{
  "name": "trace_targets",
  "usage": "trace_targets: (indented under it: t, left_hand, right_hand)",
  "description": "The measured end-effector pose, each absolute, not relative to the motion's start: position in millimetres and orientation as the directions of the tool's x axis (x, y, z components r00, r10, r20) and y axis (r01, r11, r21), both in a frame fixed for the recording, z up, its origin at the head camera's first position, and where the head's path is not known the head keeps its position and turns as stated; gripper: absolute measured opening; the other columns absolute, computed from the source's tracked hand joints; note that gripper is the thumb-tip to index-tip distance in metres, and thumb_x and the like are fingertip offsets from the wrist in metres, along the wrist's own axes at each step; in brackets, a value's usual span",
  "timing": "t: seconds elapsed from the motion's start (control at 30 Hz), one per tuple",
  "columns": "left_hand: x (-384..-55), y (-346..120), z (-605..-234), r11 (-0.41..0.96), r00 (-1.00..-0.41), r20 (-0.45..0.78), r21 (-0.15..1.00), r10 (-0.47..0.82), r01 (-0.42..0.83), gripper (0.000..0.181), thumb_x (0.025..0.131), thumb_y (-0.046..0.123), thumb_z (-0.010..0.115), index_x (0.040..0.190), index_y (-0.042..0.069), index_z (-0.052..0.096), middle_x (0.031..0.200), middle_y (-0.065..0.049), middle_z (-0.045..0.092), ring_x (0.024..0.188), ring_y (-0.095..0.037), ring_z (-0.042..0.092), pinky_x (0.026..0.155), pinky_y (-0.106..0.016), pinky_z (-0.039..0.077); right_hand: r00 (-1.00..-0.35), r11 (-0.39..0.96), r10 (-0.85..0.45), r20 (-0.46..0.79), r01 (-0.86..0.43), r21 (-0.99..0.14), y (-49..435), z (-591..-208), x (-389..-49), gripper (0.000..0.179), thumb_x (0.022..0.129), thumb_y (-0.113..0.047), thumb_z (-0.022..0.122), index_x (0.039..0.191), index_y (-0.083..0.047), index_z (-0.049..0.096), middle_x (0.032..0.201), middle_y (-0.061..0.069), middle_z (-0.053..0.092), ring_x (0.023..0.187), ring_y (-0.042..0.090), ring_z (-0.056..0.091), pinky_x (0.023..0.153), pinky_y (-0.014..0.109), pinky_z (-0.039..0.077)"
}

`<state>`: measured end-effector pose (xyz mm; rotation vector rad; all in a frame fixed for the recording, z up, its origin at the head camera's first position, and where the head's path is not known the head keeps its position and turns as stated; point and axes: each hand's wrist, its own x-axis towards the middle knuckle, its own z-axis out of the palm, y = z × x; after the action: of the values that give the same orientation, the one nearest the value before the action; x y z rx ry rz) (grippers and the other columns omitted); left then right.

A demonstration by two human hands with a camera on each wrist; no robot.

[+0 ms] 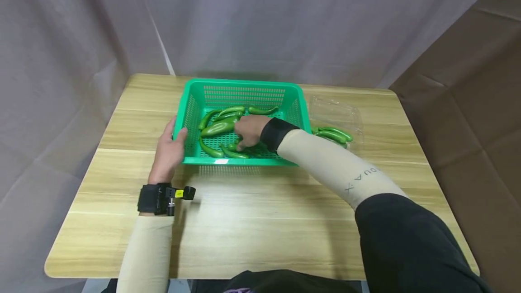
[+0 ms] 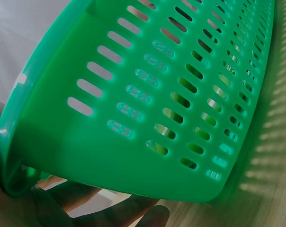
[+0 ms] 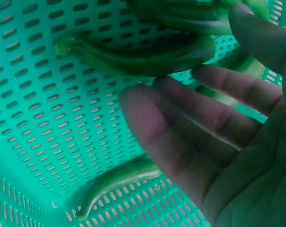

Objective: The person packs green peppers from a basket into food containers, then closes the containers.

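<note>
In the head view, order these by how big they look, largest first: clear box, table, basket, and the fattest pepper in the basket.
1. Table
2. Basket
3. Clear box, partly hidden by the right arm
4. Fattest pepper

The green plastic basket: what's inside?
Long, curved green peppers lie in the green plastic basket, around the person's right hand. In the head view, that hand and its black wristband cover part of the slotted floor; what lies beneath cannot be seen there.

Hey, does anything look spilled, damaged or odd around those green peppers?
Nothing stands out. The green peppers lie inside the green basket or in the clear container beside it, with no visible spill or damage; the right forearm hides some.
</note>
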<state>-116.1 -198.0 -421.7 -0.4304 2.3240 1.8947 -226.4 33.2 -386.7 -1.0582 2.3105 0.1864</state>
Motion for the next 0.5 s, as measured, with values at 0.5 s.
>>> trace_targets:
  t: [0.5]
  left_hand:
    - [-117.4,-194.0,-421.1,0.186,-0.950,-0.267,0.937,-0.161,-0.295,0.060,0.113,0.034,0.040,0.168,0.030,0.017,0.172,-0.008,0.030,0.150,-0.035,0.040,0.119,-0.057,0.039]
  right_hand:
    - [-0.501,0.630,-0.670,-0.548,-0.774,-0.062,37.5,-393.4,-218.4,0.027,0.098,-0.036,0.074,0.101,-0.010,0.072,0.092,0.000,0.070,0.080,0.015,0.058,0.078,0.034,0.054]
